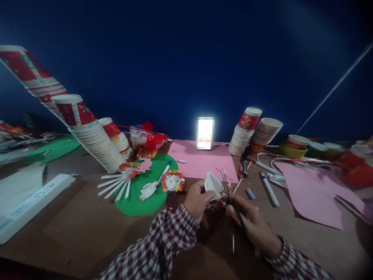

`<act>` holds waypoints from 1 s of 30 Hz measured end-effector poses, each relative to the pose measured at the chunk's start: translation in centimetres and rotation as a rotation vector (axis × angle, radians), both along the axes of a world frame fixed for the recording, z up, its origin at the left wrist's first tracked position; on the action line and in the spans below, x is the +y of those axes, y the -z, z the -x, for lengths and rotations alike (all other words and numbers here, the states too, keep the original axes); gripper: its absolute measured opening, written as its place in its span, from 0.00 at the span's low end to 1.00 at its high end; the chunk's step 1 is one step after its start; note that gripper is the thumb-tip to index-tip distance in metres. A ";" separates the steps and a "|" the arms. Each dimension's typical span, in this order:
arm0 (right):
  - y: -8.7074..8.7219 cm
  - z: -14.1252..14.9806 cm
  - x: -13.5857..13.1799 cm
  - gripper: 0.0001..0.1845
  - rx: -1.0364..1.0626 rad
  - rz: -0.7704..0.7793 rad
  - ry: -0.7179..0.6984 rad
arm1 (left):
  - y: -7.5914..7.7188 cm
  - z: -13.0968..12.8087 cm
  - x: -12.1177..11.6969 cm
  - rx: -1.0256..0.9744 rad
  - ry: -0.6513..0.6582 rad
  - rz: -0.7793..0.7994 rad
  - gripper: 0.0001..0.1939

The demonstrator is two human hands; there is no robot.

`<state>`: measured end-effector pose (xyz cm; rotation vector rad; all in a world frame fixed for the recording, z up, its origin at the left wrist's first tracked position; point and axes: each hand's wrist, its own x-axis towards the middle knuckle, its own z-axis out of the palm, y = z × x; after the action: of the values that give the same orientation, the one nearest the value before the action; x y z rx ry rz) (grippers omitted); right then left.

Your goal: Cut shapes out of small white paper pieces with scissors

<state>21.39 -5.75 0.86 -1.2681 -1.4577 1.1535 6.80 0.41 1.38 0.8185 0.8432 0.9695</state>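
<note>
My left hand [198, 202] is closed on a white piece of paper cup [212, 186], thumb on its front face. In my right hand [252, 219] is a pair of scissors [237, 212], blades pointing up beside the paper's right edge. I cannot tell whether the blades touch the paper. Left of my hands lies a green paper sheet [136, 206]. On it are a round cutout with a drawn face and red-yellow edge [173, 181], a white hand-shaped cutout [148, 191] and a marker [164, 171].
Stacked paper cups [93, 140] lean at the left, with more stacks [244, 130] at the back right. A lit, blurred screen [205, 132] stands behind the pink sheet [204, 159]. At left lies a power strip [35, 206]; markers [269, 189] and more pink paper [314, 198] lie right.
</note>
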 end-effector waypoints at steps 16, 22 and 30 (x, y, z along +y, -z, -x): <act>0.2 -1.2 0.9 0.22 0.392 0.081 0.304 | 0.4 -0.8 -0.4 0.026 0.163 -0.009 0.19; 0.3 -1.4 1.1 0.23 0.421 0.092 0.360 | 0.1 -1.0 -0.3 -0.008 0.191 -0.018 0.20; 0.0 -1.7 0.9 0.22 0.412 0.063 0.319 | -0.5 -0.2 -0.2 -0.039 0.102 0.051 0.22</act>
<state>23.09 -4.80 0.88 -1.1688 -0.8884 1.1642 6.99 0.22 1.83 0.7884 0.7822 0.8682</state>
